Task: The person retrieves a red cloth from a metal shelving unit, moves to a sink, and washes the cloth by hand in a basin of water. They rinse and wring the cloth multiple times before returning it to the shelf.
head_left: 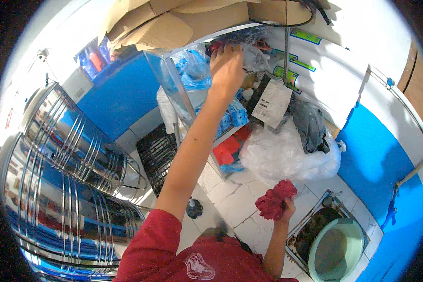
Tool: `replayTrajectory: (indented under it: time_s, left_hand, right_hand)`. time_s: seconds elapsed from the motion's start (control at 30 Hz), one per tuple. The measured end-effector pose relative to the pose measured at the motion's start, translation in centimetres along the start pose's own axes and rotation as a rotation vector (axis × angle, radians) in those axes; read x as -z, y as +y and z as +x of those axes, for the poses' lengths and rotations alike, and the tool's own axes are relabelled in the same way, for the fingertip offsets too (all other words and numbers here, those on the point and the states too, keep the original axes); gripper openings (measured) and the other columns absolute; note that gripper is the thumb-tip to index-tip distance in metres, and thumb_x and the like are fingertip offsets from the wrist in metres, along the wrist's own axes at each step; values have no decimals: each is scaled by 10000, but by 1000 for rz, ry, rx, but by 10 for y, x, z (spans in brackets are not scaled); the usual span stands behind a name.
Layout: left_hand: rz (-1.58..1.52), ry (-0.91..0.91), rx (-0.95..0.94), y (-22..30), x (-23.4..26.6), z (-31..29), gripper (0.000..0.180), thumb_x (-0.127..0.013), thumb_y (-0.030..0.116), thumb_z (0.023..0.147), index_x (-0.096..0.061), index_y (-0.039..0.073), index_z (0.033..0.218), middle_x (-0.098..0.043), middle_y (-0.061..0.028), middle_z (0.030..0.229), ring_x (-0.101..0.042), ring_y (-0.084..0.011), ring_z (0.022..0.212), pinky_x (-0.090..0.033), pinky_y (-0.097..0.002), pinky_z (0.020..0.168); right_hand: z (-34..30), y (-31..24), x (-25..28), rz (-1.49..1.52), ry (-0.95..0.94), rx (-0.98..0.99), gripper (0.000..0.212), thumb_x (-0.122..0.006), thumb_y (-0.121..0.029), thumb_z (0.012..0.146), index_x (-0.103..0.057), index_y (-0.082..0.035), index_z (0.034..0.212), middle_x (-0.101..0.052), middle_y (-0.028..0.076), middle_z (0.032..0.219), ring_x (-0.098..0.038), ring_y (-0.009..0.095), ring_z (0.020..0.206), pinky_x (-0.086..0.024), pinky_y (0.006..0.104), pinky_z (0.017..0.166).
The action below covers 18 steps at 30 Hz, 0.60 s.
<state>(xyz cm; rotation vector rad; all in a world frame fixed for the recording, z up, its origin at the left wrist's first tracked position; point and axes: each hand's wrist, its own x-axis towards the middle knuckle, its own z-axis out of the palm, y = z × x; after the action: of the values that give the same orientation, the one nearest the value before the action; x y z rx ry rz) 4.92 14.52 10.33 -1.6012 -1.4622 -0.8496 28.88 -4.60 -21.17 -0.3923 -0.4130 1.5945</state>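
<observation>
My left hand [226,66] reaches far up onto the top shelf of a metal rack [176,80], its fingers curled among crumpled plastic bags [254,56]; whether it grips anything I cannot tell. My right hand [286,207] is low, near my body, closed on a bunched red cloth [273,199] above the white tiled floor [237,197]. I wear a red short-sleeved shirt [192,258].
Cardboard boxes [174,21] sit on top of the rack. A large clear plastic bag [286,155] with dark clothing [310,124] lies to its right. Big shiny steel pots [66,155] stand at left. A pale green basin [336,249] sits in a floor drain recess. Blue-and-white walls surround.
</observation>
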Motion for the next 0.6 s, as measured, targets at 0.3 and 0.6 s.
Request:
replayTrajectory:
  time_s: [0.3, 0.6]
  left_hand:
    - [180, -258, -45, -16, -25, 2, 311, -629, 29, 731, -701, 27, 1034, -662, -180, 1130, -593, -324, 1146, -364, -449, 1098]
    - [134, -512, -61, -12, -17, -7, 507, -591, 182, 797, -599, -33, 1256, -436, -235, 1463, -326, -397, 1416, -26, -615, 1175]
  right_hand:
    - [6, 1, 1, -3, -52, -34, 659, -603, -176, 823, -386, -30, 1427, -594, 126, 1146, -614, 281, 966, -532, 430, 819]
    - [0, -2, -10, 48, -125, -67, 597, -669, -190, 847, -430, -53, 1377, -586, 131, 1168, -629, 302, 989, -555, 467, 810]
